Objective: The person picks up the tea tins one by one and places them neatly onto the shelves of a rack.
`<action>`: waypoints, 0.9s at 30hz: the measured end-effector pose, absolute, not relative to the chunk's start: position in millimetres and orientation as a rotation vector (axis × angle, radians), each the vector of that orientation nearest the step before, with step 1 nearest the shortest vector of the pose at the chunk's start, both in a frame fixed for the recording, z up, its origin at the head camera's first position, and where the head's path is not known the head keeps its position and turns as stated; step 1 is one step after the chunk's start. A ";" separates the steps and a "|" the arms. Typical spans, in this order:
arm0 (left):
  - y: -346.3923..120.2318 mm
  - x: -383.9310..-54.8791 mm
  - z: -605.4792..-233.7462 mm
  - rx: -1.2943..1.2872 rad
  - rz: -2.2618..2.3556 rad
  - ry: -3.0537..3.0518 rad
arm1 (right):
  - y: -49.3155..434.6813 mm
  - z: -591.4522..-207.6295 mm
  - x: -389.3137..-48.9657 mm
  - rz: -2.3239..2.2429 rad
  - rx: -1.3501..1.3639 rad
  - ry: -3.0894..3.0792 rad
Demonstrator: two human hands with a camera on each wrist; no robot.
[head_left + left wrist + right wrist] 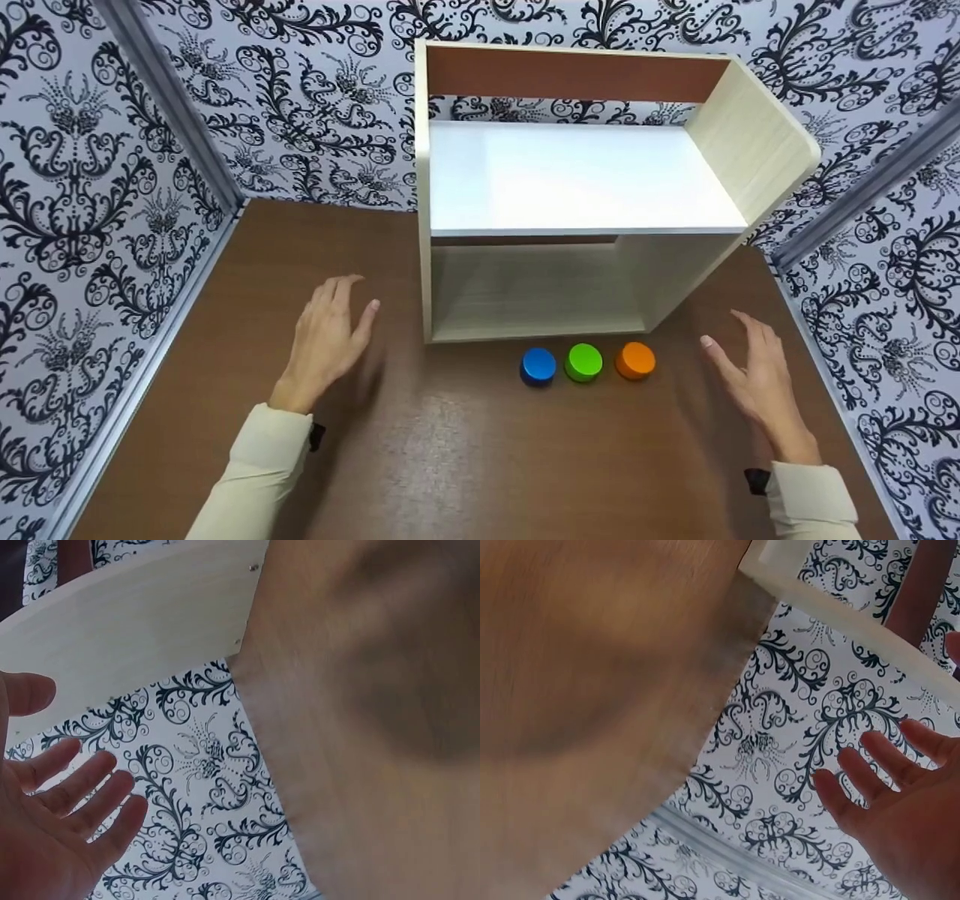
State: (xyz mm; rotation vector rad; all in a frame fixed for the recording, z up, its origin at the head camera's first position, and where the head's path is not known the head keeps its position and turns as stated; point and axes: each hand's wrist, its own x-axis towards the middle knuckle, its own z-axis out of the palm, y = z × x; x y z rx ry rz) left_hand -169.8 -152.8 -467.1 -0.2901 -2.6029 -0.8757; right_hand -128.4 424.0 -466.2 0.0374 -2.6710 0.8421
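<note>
My left hand (324,341) hovers over the table to the left of a small shelf unit (536,337), its fingers relaxed and holding nothing. On the other side, my right hand (757,375) is held over the table, fingers loosely extended and thumb apart. Three round caps lie in a row just in front of the shelf unit: a blue one (538,366), a green one (583,362) and an orange one (636,361). The orange cap is the closest to my right hand. Both wrist views show bare palms (45,840) with fingers spread.
The shelf unit has a white upper shelf (585,176), a pale lower compartment and a brown back strip (570,71). Walls with black scroll patterns (300,112) enclose the brown table (465,465) at the back and sides, with grey metal strips (169,105) at the corners.
</note>
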 end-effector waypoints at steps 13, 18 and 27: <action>-126.8 -159.2 -489.5 -0.203 -1.194 -2.605 | 398.4 -479.3 -123.7 0.984 -0.029 -2.658; -115.2 -155.3 -496.2 -0.186 -1.269 -2.551 | 391.3 -483.2 -124.0 1.020 -0.007 -2.639; -100.0 -148.6 -497.3 -0.165 -1.423 -2.437 | 379.2 -490.1 -121.8 1.078 -0.004 -2.645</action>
